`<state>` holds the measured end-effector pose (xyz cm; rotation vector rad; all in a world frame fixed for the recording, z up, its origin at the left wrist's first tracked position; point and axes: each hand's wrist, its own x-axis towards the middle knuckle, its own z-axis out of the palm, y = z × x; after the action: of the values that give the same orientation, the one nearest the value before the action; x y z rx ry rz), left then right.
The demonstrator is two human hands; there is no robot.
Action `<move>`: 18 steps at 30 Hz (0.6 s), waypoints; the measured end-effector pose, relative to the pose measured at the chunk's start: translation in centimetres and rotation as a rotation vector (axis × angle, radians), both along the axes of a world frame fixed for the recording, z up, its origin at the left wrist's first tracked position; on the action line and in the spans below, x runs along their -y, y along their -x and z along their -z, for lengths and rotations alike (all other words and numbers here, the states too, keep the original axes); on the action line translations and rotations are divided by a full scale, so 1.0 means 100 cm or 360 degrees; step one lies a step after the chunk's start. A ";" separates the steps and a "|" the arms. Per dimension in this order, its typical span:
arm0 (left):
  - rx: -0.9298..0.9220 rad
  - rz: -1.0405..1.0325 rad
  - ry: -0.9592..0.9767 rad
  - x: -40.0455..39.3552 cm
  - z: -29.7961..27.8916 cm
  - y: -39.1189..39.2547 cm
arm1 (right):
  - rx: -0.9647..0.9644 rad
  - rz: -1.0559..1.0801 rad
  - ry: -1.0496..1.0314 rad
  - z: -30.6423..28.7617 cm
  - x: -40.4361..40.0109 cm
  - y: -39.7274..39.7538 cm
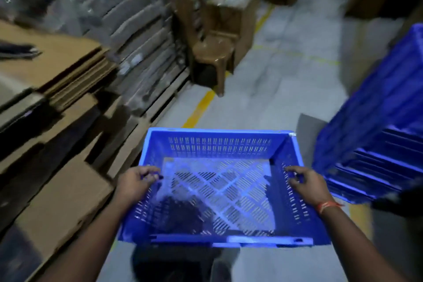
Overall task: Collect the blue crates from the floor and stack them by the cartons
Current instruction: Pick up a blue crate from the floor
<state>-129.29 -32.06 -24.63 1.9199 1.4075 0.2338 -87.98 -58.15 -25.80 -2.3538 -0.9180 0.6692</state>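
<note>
I have one blue perforated crate (219,188) up off the floor in front of me, open side up, with nothing inside. My left hand (135,182) grips its left rim, fingers curled over the top edge into the crate. My right hand (306,182) grips the right rim the same way; an orange thread band (326,206) sits on that wrist. The crate's near rim is close to my body and its far rim points down the aisle.

On my right stands one stack of blue crates (375,135), nested, its lower edges near the carried crate's right wall but apart from it. The blur keeps me from counting the crates in the stack.

On my left, flattened cardboard cartons (64,62) lie in stepped piles on wooden pallets (160,103), their corners jutting toward the aisle, just beside the crate's left wall. Beyond them are rows of grey wrapped bundles (128,20).

The grey floor (286,80) opens ahead between the cartons and the blue stack. One yellow line (201,107) runs along the pallet edge. One brown plastic chair (212,52) stands at the left side of the lane, with an open brown carton (233,4) behind it. More brown boxes sit further back, too blurred to count.
</note>
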 end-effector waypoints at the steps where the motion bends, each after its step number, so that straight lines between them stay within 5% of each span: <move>1: -0.0019 0.0057 -0.0041 -0.014 -0.011 -0.027 | 0.0002 0.0057 -0.0030 -0.005 0.003 -0.013; 9: -0.0104 0.0414 -0.0201 -0.117 -0.051 -0.228 | 0.0001 0.0410 -0.0178 -0.025 0.001 -0.129; 18: -0.0055 0.0527 -0.0186 -0.240 -0.039 -0.430 | 0.0102 0.0498 -0.0118 -0.031 -0.092 -0.290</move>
<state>-86.33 -8.08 -20.75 2.2269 1.0945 0.1263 -58.95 -48.97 -22.67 -2.3919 -0.5696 0.4291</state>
